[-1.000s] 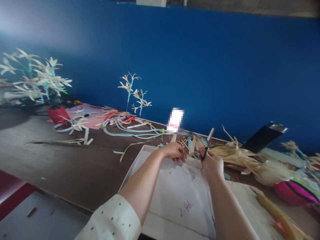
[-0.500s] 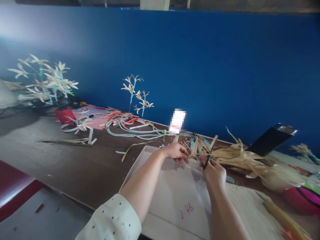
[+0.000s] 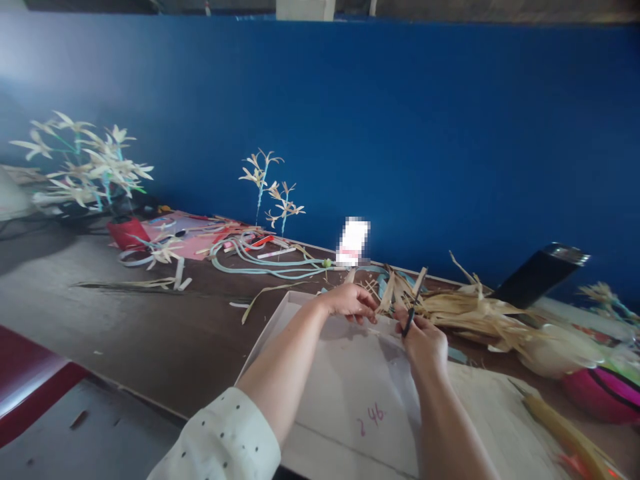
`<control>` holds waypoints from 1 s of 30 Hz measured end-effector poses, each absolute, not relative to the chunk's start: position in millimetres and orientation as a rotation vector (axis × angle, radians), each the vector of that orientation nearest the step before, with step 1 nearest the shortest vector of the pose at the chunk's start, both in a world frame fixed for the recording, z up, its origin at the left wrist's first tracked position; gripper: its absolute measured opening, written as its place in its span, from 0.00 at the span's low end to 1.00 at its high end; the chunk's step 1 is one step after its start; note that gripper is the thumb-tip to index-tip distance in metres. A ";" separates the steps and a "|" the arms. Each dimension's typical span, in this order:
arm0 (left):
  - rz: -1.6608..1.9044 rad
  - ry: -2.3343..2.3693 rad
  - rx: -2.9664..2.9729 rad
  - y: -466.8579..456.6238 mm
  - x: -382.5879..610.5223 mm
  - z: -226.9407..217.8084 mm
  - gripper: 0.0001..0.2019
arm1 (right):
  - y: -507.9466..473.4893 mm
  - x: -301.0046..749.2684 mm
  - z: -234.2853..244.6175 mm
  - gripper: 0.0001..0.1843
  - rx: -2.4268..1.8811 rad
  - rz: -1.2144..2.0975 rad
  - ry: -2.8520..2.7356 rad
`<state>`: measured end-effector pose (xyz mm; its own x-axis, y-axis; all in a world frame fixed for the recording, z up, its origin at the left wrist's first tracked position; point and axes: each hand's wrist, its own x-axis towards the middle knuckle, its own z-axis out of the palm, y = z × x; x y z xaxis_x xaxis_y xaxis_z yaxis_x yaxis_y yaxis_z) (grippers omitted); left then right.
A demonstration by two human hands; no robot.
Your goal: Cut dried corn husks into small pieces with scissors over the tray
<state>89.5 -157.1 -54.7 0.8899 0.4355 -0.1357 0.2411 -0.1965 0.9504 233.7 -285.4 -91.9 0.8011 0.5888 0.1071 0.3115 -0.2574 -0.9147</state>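
My left hand (image 3: 351,301) is above the far edge of a shallow white box lid (image 3: 345,373) with purple handwritten numbers. Its fingers are curled and pinched together; whatever is between them is too small to make out. Close by on the right, my right hand (image 3: 425,340) grips dark-handled scissors (image 3: 409,321), tilted up and away. The two hands are a short gap apart. Dry tan husks (image 3: 465,308) lie just beyond and to the right of my right hand, and some husk pieces (image 3: 395,290) stand up behind my fingers.
Husk flowers (image 3: 100,163) stand in a red pot (image 3: 129,232) at left. Smaller flower stems (image 3: 260,183) rise near the blue wall. Pale blue cord (image 3: 260,268) lies coiled behind the box. A bright phone screen (image 3: 353,241), a black flask (image 3: 540,273) and a pink item (image 3: 600,393) are beyond and right.
The whole view has shifted very slightly. Both hands keep nearly the same pose, and the scissors have tipped a little more upright.
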 end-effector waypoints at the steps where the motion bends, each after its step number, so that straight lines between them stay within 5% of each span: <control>1: 0.187 0.512 1.788 -157.1 89.5 -54.7 0.17 | -285.5 233.3 -92.0 0.21 -1.859 0.311 -0.686; 9: 0.146 0.498 1.824 -156.2 91.3 -58.4 0.17 | -288.3 224.3 -77.3 0.21 -1.889 0.314 -0.794; 20: 0.583 0.438 1.524 -163.8 90.8 -47.3 0.22 | -283.9 216.8 -82.5 0.18 -1.890 0.501 -1.004; 30: 0.697 0.436 1.280 -157.5 103.6 -60.5 0.16 | -284.2 210.4 -80.9 0.18 -1.858 0.584 -1.060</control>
